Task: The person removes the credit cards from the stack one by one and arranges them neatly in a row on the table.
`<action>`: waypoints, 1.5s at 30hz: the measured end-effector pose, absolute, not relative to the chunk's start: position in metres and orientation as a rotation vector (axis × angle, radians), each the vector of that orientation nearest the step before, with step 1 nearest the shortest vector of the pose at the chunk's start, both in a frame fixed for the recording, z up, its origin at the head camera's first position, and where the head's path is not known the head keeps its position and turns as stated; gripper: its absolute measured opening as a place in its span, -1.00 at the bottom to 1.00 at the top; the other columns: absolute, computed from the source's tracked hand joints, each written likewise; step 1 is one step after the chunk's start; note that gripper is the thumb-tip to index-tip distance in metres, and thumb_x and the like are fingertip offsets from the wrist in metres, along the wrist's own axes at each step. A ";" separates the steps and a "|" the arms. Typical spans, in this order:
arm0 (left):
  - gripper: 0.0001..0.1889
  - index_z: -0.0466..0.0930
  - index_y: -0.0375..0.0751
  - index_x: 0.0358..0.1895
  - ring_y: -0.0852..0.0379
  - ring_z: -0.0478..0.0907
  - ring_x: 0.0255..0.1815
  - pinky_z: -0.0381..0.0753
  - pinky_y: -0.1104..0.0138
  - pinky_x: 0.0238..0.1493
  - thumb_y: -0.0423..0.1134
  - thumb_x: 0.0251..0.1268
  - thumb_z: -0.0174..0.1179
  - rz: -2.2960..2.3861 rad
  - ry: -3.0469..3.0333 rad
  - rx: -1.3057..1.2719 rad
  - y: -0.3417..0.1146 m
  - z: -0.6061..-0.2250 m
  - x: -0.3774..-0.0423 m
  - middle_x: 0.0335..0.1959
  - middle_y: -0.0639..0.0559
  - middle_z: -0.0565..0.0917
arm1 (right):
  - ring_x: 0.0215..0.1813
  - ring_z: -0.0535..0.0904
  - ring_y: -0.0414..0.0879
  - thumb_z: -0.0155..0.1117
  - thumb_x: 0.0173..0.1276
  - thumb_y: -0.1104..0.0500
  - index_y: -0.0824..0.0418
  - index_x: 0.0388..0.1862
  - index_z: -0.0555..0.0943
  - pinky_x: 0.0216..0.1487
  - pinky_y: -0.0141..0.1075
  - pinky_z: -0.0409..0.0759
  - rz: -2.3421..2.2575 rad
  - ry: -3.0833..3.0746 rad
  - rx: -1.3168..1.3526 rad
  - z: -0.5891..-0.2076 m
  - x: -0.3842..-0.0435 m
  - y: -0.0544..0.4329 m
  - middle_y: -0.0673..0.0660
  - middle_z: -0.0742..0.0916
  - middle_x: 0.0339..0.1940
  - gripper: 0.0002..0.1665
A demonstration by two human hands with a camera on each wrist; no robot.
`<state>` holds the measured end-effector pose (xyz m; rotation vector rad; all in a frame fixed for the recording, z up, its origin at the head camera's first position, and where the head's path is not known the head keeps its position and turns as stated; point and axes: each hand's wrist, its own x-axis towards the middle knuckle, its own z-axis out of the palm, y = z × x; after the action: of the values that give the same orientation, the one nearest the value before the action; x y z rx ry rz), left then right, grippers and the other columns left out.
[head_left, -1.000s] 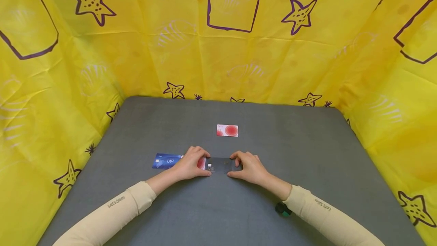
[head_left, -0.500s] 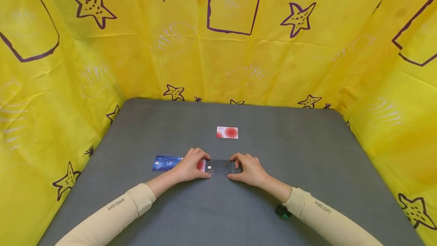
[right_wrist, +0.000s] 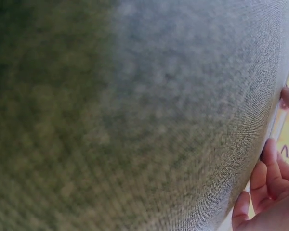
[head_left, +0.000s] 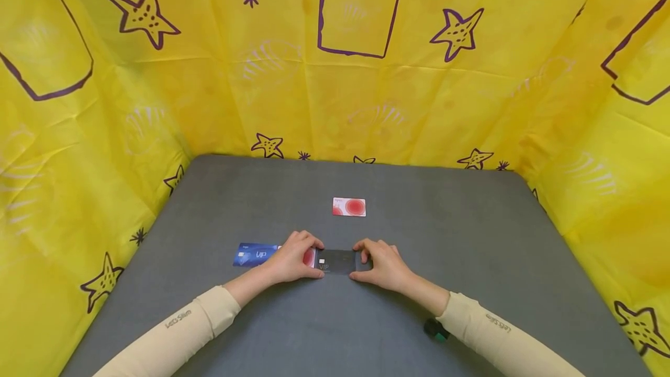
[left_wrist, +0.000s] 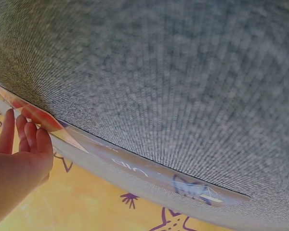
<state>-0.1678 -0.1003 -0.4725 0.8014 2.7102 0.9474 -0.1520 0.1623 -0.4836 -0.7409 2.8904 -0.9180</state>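
Yellow cloth [head_left: 335, 92] patterned with purple starfish rose behind the grey tabletop [head_left: 445, 214], whose far edge lay well beyond both hands. Between the hands, a dark card [head_left: 337, 263] marked "VIP" lay flat; the left hand [head_left: 291, 256] pinched its left end between thumb and forefinger, the right hand [head_left: 386, 263] its right end. "VIP" also showed on a blue card [head_left: 253, 254] left of the left hand, which partly covered a red card [head_left: 309, 258]. Straight beyond the hands lay a red-and-white card [head_left: 349, 207], its print too small to read. The left sleeve [head_left: 173, 330] and right sleeve [head_left: 502, 330] read "Let's Slim".
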 end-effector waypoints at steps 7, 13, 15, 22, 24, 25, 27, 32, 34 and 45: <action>-0.46 0.59 -0.15 0.01 0.06 0.32 -0.04 0.43 0.13 -0.02 -0.05 -0.08 0.53 0.937 2.722 0.831 -0.100 -0.472 -0.168 -0.09 0.02 0.51 | -0.33 0.34 -0.24 0.59 -0.03 -0.09 0.10 -0.05 0.59 -0.23 -0.22 0.20 -0.913 2.907 -0.748 -0.485 -0.152 0.164 -0.17 0.52 -0.45 -0.40; -0.47 0.60 -0.14 0.00 0.06 0.33 -0.04 0.44 0.12 0.01 -0.04 -0.08 0.54 0.923 2.738 0.828 -0.099 -0.473 -0.168 -0.09 0.03 0.52 | -0.28 0.38 -0.21 0.59 -0.02 -0.09 0.11 -0.04 0.59 -0.22 -0.21 0.21 -0.931 2.912 -0.749 -0.484 -0.151 0.164 -0.14 0.52 -0.41 -0.40; -0.46 0.60 -0.14 0.00 0.07 0.33 -0.03 0.45 0.11 0.01 -0.04 -0.08 0.53 0.919 2.740 0.821 -0.099 -0.474 -0.168 -0.09 0.03 0.53 | -0.26 0.39 -0.19 0.59 -0.01 -0.09 0.11 -0.04 0.59 -0.23 -0.21 0.22 -0.940 2.913 -0.744 -0.483 -0.150 0.164 -0.12 0.53 -0.38 -0.41; -0.48 0.61 -0.13 0.00 0.09 0.35 -0.04 0.49 0.13 0.01 -0.02 -0.04 0.52 0.921 2.761 0.841 -0.099 -0.476 -0.166 -0.09 0.05 0.55 | -0.19 0.40 -0.17 0.57 0.02 -0.08 0.10 -0.04 0.60 -0.21 -0.23 0.26 -0.970 2.911 -0.723 -0.483 -0.149 0.165 -0.09 0.57 -0.31 -0.43; -0.49 0.61 -0.14 0.00 0.10 0.35 -0.04 0.49 0.12 0.01 -0.02 -0.03 0.51 0.935 2.762 0.854 -0.098 -0.476 -0.166 -0.10 0.05 0.55 | -0.19 0.40 -0.16 0.57 0.03 -0.07 0.10 -0.04 0.60 -0.19 -0.22 0.27 -0.987 2.901 -0.720 -0.483 -0.150 0.166 -0.09 0.57 -0.30 -0.44; -0.49 0.61 -0.13 0.00 0.10 0.35 -0.04 0.49 0.13 0.01 -0.02 -0.03 0.51 0.937 2.762 0.861 -0.098 -0.476 -0.167 -0.10 0.05 0.56 | -0.20 0.39 -0.16 0.57 0.03 -0.07 0.10 -0.04 0.60 -0.19 -0.22 0.27 -0.999 2.895 -0.719 -0.483 -0.150 0.166 -0.08 0.57 -0.30 -0.45; -0.50 0.61 -0.13 0.00 0.10 0.36 -0.04 0.48 0.13 0.02 -0.02 -0.02 0.50 0.951 2.757 0.873 -0.097 -0.476 -0.168 -0.10 0.05 0.56 | -0.21 0.39 -0.16 0.56 0.04 -0.06 0.11 -0.04 0.60 -0.18 -0.22 0.29 -1.021 2.887 -0.723 -0.483 -0.151 0.166 -0.07 0.58 -0.30 -0.45; -0.52 0.63 -0.11 -0.01 0.11 0.38 -0.02 0.48 0.14 0.05 -0.01 -0.01 0.50 0.970 2.758 0.891 -0.093 -0.475 -0.171 -0.10 0.09 0.57 | -0.23 0.41 -0.13 0.57 0.04 -0.03 0.15 -0.04 0.61 -0.17 -0.26 0.36 -1.070 2.882 -0.752 -0.482 -0.156 0.167 -0.04 0.58 -0.30 -0.46; -0.52 0.63 -0.11 -0.01 0.12 0.39 -0.02 0.48 0.15 0.05 -0.02 -0.01 0.50 0.966 2.765 0.895 -0.091 -0.474 -0.171 -0.10 0.10 0.57 | -0.24 0.41 -0.12 0.57 0.04 -0.02 0.16 -0.04 0.61 -0.18 -0.28 0.37 -1.084 2.881 -0.758 -0.484 -0.158 0.168 -0.04 0.58 -0.30 -0.46; -0.55 0.63 -0.16 -0.04 0.09 0.42 -0.07 0.47 0.19 0.00 -0.07 0.00 0.49 0.961 2.808 0.942 -0.083 -0.474 -0.180 -0.12 0.04 0.59 | -0.23 0.42 -0.09 0.56 0.06 0.00 0.18 -0.02 0.61 -0.17 -0.26 0.39 -1.110 2.869 -0.687 -0.486 -0.168 0.172 0.00 0.60 -0.28 -0.46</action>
<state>-0.1802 -0.0828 -0.4738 0.9415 2.8079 0.9614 -0.1676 0.1723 -0.4856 -0.6874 2.8694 -1.1102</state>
